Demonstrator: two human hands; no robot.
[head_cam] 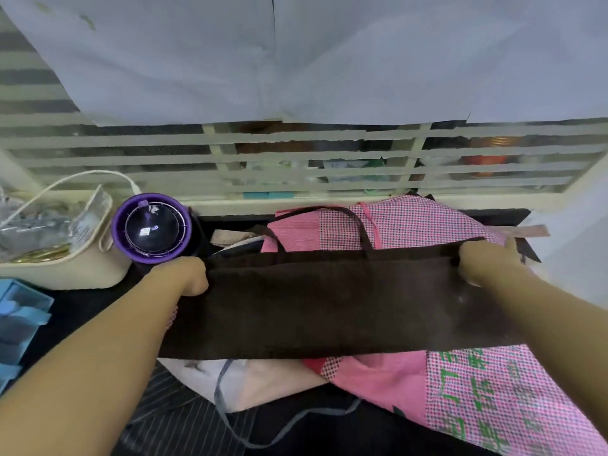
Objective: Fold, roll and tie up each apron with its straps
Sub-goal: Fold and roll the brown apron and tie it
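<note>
Two forearms reach forward; the left hand (187, 274) and right hand (483, 261) each clutch an end of the folded brown apron (329, 304), fingertips hidden in cloth. It lies across a pink checked apron (493, 390).

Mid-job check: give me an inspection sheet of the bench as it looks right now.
Surface: dark tabletop, mostly under cloth.
Job's things: brown apron folded into a long band, lying across a pink checked apron; striped cloth and pale cloth with a grey strap at the near edge.
Clutter: purple-rimmed round device, cream bag holding plastic packets, blue box, all at left.
Grippers: left hand grips the band's left end; right hand grips its right end.
Cables: white cord looping over the cream bag.
Surroundings: cream slatted grille behind, white sheets covering its upper part.
</note>
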